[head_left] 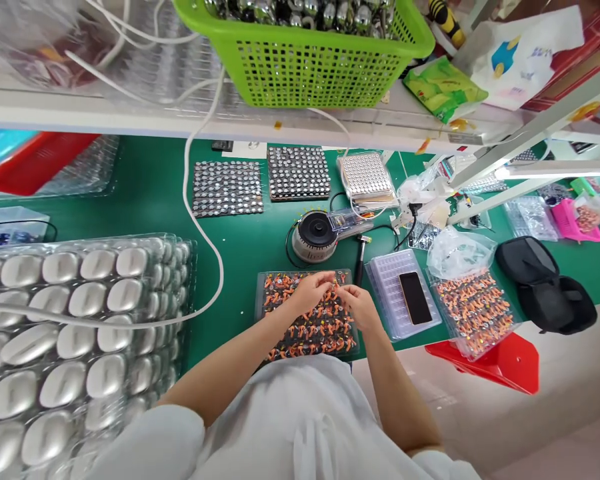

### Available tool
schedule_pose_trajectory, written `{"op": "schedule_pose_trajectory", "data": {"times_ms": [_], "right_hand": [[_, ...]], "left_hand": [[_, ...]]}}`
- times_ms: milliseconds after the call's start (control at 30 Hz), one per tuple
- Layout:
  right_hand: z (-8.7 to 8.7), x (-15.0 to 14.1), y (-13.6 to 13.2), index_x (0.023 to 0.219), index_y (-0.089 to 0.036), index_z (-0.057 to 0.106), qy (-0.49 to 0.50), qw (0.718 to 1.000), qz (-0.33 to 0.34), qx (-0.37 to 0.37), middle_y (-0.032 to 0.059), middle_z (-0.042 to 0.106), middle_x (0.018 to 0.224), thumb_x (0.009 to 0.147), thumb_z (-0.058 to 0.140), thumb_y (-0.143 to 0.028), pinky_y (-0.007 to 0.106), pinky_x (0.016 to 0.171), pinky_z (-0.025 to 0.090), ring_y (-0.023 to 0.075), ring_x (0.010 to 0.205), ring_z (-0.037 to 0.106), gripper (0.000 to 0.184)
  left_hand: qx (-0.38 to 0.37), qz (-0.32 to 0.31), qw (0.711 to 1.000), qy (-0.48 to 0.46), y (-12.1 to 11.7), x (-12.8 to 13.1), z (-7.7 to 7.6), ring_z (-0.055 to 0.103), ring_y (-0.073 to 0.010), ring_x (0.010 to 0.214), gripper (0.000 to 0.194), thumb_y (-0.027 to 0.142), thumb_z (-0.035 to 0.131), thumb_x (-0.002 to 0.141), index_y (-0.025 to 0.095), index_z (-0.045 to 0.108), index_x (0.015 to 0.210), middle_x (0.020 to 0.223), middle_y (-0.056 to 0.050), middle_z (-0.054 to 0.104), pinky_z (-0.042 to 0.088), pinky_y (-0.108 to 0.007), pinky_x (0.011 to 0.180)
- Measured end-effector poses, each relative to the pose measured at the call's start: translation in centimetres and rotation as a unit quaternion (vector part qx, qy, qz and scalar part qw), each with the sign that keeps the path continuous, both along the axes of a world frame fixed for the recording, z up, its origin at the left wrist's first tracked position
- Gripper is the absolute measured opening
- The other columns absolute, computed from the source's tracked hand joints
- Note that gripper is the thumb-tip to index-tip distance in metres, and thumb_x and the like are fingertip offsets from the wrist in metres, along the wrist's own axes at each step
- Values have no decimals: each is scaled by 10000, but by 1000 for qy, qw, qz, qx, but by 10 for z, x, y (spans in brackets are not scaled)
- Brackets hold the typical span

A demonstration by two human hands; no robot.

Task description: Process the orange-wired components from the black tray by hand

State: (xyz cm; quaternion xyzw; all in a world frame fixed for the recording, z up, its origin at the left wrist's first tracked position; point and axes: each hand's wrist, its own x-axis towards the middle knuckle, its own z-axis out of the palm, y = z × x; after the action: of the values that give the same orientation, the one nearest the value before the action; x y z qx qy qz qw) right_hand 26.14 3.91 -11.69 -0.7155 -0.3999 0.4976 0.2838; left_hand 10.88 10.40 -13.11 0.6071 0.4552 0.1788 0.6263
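Observation:
A tray of small orange parts (310, 330) lies on the green bench right in front of me. My left hand (314, 291) is over the tray's upper middle, its fingers pinched together. Close beside it, my right hand (359, 305) is also closed, its fingertips nearly meeting those of the left. Something tiny, yellowish and orange, shows between the fingertips, too small to name. Just beyond the tray stands a round grey device with a black top (316, 235). A small hammer (361, 259) lies to the right of that device.
Stacked trays of silver oval shells (63, 303) fill the left. A phone (415, 298) rests on clear plastic trays (386, 300) at right, near a bagged tray of orange parts (475, 310). A green basket (310, 70) sits on the shelf above; a white cable (186, 173) hangs down.

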Motion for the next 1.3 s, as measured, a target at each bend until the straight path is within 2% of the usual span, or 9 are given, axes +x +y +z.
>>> {"op": "schedule_pose_trajectory", "data": {"times_ms": [100, 233, 433, 667, 733, 800, 900, 1100, 1300], "right_hand": [[27, -12, -15, 773, -158, 611, 106, 994, 2, 4, -40, 455, 546, 783, 573, -526, 224, 464, 290, 88, 475, 368, 371], [56, -34, -22, 659, -160, 576, 318, 948, -14, -8, -51, 430, 529, 737, 689, -402, 219, 452, 218, 62, 454, 327, 279], [71, -71, -23, 644, -154, 582, 385, 922, 18, -37, -48, 447, 539, 723, 719, -359, 222, 452, 178, 53, 447, 321, 259], [64, -102, -23, 717, -161, 583, 323, 938, 122, -41, -50, 458, 564, 786, 658, -411, 207, 459, 246, 63, 472, 359, 270], [61, -100, -11, 816, -164, 616, 229, 952, 205, -1, -31, 526, 628, 820, 615, -427, 204, 489, 321, 78, 518, 432, 263], [59, -92, 12, 925, -169, 626, 41, 956, 278, 84, -8, 597, 709, 861, 550, -434, 212, 536, 395, 101, 582, 509, 283], [58, -77, 67, 1022, -157, 611, -262, 893, 316, 183, 30, 644, 781, 917, 441, -396, 243, 608, 449, 138, 661, 570, 312], [66, -74, 186, 1080, -151, 636, -419, 781, 417, 203, 140, 611, 1027, 881, 501, -253, 327, 782, 416, 242, 932, 557, 262], [67, -101, 247, 999, -201, 692, -477, 630, 589, 171, 133, 617, 1041, 776, 628, -191, 327, 780, 396, 286, 1013, 528, 232]], "left_hand": [[-30, 3, 996, -81, -17, -25, 27, 630, -206, 1032, 366, 262, 518, 871, 133, 585, 1207, 1170, -103, 667, 499, -306, 868], [-116, 57, 971, -202, -37, -57, 55, 647, -193, 931, 353, 350, 643, 801, 159, 654, 1098, 1035, -77, 710, 496, -302, 841], [-146, 158, 948, -235, -58, -87, 77, 656, -173, 805, 295, 351, 741, 702, 155, 693, 917, 862, -47, 724, 513, -287, 767], [-29, 233, 960, -154, -70, -120, 91, 655, -184, 837, 221, 338, 660, 758, 153, 707, 869, 873, -58, 722, 518, -267, 746], [28, 240, 965, -103, -72, -132, 91, 657, -189, 871, 193, 303, 626, 779, 163, 708, 884, 907, -62, 723, 518, -270, 770], [95, 233, 967, -40, -74, -144, 90, 661, -186, 878, 168, 266, 606, 788, 183, 705, 895, 919, -54, 725, 511, -271, 791], [189, 205, 959, 46, -75, -159, 85, 661, -168, 823, 167, 222, 573, 796, 198, 697, 906, 887, -42, 718, 502, -255, 763], [223, 157, 958, 94, -72, -167, 71, 649, -160, 785, 170, 200, 541, 811, 210, 684, 903, 812, -24, 699, 497, -257, 730], [212, 183, 955, 97, -71, -166, 65, 650, -176, 871, 174, 169, 514, 805, 203, 662, 891, 898, -37, 698, 496, -287, 797]]}}
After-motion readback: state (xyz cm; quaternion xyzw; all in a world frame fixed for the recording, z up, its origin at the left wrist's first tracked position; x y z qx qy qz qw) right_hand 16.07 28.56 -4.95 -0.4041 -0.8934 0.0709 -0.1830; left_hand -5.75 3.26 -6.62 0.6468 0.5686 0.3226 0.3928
